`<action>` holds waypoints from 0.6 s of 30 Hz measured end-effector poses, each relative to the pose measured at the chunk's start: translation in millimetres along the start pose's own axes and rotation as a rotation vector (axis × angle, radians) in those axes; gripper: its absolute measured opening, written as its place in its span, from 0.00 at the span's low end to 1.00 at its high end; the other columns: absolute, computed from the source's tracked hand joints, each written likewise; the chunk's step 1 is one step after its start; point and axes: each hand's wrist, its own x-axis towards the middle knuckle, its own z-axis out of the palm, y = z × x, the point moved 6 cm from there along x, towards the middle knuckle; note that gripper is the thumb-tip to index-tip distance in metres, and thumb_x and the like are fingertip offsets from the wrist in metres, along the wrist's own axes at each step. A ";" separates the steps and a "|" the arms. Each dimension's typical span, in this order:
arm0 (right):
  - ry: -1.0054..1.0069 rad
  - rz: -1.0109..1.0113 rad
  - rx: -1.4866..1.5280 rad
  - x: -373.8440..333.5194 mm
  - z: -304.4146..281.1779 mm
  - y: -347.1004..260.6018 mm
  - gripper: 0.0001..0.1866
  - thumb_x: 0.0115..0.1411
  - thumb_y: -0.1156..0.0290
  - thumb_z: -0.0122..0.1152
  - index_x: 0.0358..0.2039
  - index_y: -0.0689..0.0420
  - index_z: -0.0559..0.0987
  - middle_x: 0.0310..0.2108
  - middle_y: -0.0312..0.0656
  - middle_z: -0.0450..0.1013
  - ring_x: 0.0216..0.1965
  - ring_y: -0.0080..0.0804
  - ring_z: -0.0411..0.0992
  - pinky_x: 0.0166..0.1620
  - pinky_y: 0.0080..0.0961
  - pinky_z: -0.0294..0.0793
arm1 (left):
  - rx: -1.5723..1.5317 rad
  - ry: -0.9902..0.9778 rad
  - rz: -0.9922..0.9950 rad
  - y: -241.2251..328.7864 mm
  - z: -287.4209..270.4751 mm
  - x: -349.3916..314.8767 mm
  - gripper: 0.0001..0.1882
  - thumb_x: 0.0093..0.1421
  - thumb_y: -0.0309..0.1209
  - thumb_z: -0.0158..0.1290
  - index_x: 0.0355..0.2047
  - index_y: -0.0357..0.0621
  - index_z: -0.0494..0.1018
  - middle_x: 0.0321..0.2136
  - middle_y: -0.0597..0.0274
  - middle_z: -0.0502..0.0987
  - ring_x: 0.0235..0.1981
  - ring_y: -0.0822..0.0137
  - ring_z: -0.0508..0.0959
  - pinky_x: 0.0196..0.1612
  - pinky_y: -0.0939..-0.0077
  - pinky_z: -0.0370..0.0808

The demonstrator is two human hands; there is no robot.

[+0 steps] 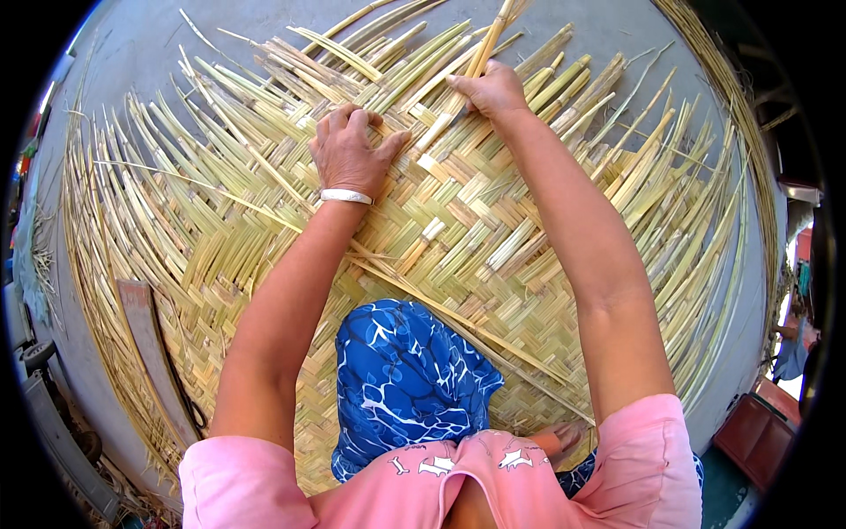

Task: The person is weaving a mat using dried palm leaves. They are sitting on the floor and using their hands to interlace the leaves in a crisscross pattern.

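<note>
A herringbone mat (pixel 458 212) of flattened reed strips in yellow, green and tan spreads below me, its loose ends fanning out at the far side. My right hand (pixel 495 91) is closed around a small bundle of reed strips (pixel 480 57), raised at a slant from the weave. Just left of it, my left hand (pixel 352 150) presses on the mat's woven edge, fingers bent over the strips and thumb spread apart. Its fingertips are partly hidden. A white bangle (pixel 346 196) circles my left wrist.
A long flat bar (pixel 145 335) with a dark cord beside it lies at the left. Loose long strips (pixel 449 313) cross the mat near my blue-patterned knee (pixel 410 379). Grey floor (pixel 608 26) surrounds the mat. A dark red object (pixel 749 436) stands at the right.
</note>
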 end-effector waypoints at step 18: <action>0.136 -0.015 -0.170 -65.0 -3.2 -6.9 0.15 0.59 0.64 0.56 0.41 0.61 0.76 0.28 0.42 0.74 0.26 0.27 0.74 0.32 0.25 0.74 | 0.040 0.015 0.007 -4.0 4.1 -0.9 0.24 0.44 0.55 0.61 0.34 0.51 0.75 0.44 0.63 0.71 0.51 0.59 0.66 0.53 0.59 0.59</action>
